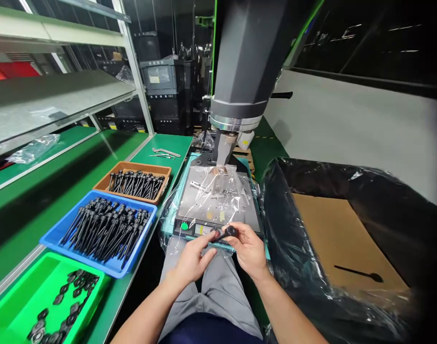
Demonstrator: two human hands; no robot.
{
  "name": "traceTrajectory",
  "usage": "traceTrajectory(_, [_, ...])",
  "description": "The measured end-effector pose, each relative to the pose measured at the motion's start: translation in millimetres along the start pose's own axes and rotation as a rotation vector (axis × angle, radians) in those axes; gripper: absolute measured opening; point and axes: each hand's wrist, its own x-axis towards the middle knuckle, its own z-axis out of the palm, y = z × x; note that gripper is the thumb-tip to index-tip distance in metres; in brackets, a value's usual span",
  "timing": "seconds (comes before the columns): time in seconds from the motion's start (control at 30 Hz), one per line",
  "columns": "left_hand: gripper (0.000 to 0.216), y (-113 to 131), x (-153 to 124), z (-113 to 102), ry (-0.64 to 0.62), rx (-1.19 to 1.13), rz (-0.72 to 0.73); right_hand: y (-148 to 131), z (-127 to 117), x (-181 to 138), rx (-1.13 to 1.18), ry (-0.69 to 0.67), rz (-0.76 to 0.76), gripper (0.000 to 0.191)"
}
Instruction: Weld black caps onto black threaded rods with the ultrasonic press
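Black pin part (226,233) sits between both hands, low in front of the press base plate (218,200), just at its near edge.

- Right hand (249,251): fingers closed round the rounded head end of the part, firm pinch.
- Left hand (193,260): fingertips closed on the thin end, thumb and forefinger meeting it. Whether a second piece is being fitted on, too small to tell.
- Left of the plate, on the green tabletop (107,157), nearest first: green tray (10,306) with small black ring-like pieces, blue tray (78,210) heaped with long black pins, brown tray (107,179) farther back with fewer pins.
- Right of the plate: lined carton (347,234), one finished-looking black piece (357,274) lying alone on its cardboard floor.
- Plate itself is covered in clear plastic film (211,196); nothing seated under the press horn (225,148) behind it.

Judgement: early in the run. One piece in the carton, one in hand not yet placed on the plate, blue tray nearly full.
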Motion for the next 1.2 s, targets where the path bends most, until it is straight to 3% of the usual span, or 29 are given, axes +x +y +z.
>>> traceTrajectory(0.1, [0.028, -1, -3, 1, -0.005, -0.072, -0.030, 1, 13, 1, -0.020, 0.008, 0.055, 0.043])
traceTrajectory(0.3, [0.019, 3, -12, -6, 0.034, -0.103, -0.079, -8, 32, 5, 0.120, -0.001, 0.235, 0.046])
traceTrajectory(0.37, [0.016, 4, -17, -10, 0.028, -0.134, -0.140, -8, 35, 10, 0.113, -0.088, 0.331, 0.047])
traceTrajectory(0.5, [0.013, 5, -29, -21, -0.004, -0.247, -0.342, 0, 45, 18, -0.006, -0.390, 0.465, 0.050])
traceTrajectory(0.6, [0.012, 7, -39, -36, -0.093, -0.260, -0.419, 5, 59, 18, -0.015, -0.452, 0.525, 0.056])
traceTrajectory(0.7, [0.006, 11, -49, -67, -0.120, -0.105, -0.445, 8, 66, 14, -0.004, -0.487, 0.590, 0.063])
traceTrajectory(0.77, [0.009, 11, -58, -100, -0.059, 0.064, -0.505, 11, 60, 12, -0.024, -0.482, 0.629, 0.067])
traceTrajectory(0.9, [0.019, -2, -83, -174, 0.127, 0.592, -0.854, 28, 37, 7, -0.096, -0.457, 0.694, 0.069])
traceTrajectory(1.0, [0.024, -24, -99, -216, 0.175, 0.785, -1.046, 39, 26, 0, -0.127, -0.460, 0.726, 0.071])
traceTrajectory(1.1, [0.024, -47, -101, -234, 0.142, 0.864, -1.151, 39, 24, -4, -0.145, -0.489, 0.728, 0.070])
traceTrajectory(1.2, [0.024, -62, -94, -236, 0.071, 0.905, -1.195, 31, 13, -4, -0.176, -0.480, 0.703, 0.063])
